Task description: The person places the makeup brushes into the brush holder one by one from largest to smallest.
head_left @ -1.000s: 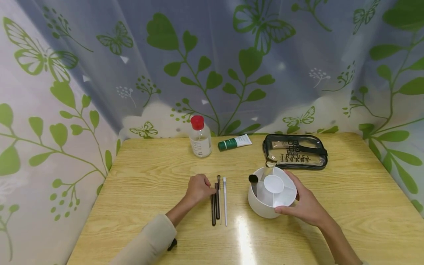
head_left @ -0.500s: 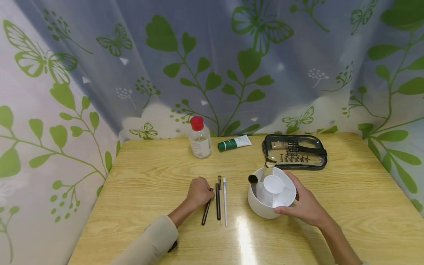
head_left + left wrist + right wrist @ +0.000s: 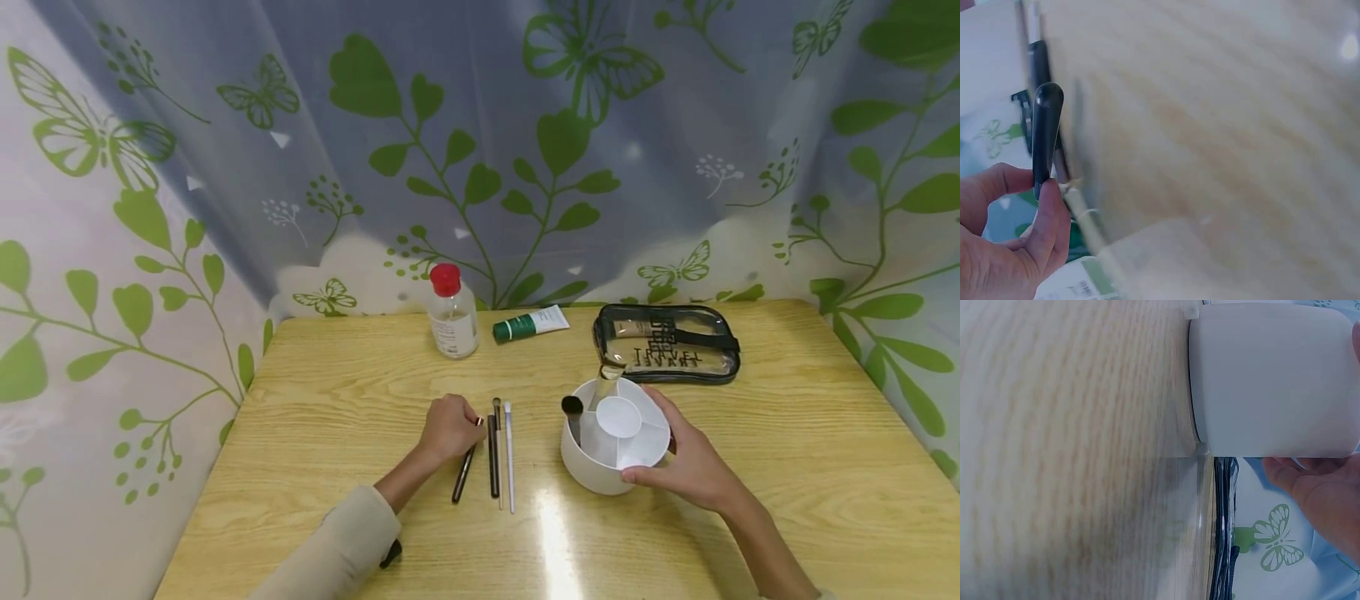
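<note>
My left hand (image 3: 450, 427) pinches a dark-handled makeup brush (image 3: 463, 479) near its upper end. In the left wrist view that brush (image 3: 1046, 131) is between thumb and fingers, its rounded handle end toward the camera. Just right of it lie a black-handled brush (image 3: 493, 458), a thin brush (image 3: 498, 410) and a white brush (image 3: 510, 467). With thumb and fingers around its rim and side, my right hand (image 3: 693, 467) holds a round white divided organizer (image 3: 588, 467) on the table. A black-bristled brush (image 3: 573, 407) and a wide pale brush (image 3: 609, 379) stand in its compartments.
Behind stand a clear bottle with a red cap (image 3: 453, 321) and a green-and-white tube (image 3: 531, 323) lying flat. A clear black-edged travel pouch (image 3: 667, 343) lies behind the organizer. A patterned curtain (image 3: 480, 167) borders the wooden table (image 3: 337, 392).
The dark brush in my left hand has moved left from the row and now slants, its lower end swung outward. My right hand and the organizer stay in place.
</note>
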The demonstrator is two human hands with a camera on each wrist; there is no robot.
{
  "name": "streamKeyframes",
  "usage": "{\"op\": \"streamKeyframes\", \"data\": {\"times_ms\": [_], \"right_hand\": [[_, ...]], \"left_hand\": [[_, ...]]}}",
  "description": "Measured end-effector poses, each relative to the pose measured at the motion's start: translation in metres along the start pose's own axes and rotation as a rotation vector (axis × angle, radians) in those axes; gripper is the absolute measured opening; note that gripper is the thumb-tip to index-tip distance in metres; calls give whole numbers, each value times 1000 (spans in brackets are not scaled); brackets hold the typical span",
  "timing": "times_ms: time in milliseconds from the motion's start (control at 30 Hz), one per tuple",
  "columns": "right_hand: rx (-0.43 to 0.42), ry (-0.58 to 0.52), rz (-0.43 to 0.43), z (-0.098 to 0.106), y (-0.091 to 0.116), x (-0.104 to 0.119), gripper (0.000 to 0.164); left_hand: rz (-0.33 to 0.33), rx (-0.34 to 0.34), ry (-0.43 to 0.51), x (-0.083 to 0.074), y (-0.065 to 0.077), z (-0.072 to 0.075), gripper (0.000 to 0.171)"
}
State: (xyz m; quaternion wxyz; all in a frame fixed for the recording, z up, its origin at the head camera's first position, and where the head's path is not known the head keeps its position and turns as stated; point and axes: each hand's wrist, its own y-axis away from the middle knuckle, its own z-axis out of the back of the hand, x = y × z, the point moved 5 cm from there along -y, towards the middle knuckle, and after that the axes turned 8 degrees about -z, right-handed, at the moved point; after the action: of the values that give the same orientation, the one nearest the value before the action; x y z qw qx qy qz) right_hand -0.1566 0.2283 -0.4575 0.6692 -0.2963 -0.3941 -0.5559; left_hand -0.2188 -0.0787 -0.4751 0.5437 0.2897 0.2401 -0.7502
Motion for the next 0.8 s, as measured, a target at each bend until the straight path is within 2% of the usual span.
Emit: {"op": "streamKeyframes", "data": {"times_ms": [133,333,567,700,800], "right_hand": [[-1,2,0,0,0,0,107],[-20,18,-6,-1,1,-1,106],[-78,115,3,-1,1,2,112],[-70,132,15,0,1,5,115],[-49,138,7,2,2,5,111]], "left_hand": [[-6,-16,71,-14,-1,10,8],[-73,-58,191,-46,-3,24,11],[-134,-76,291,-72,1,26,12],[-182,-104,332,-83,2,24,13],[-190,-122,387,-89,3,23,14]]}}
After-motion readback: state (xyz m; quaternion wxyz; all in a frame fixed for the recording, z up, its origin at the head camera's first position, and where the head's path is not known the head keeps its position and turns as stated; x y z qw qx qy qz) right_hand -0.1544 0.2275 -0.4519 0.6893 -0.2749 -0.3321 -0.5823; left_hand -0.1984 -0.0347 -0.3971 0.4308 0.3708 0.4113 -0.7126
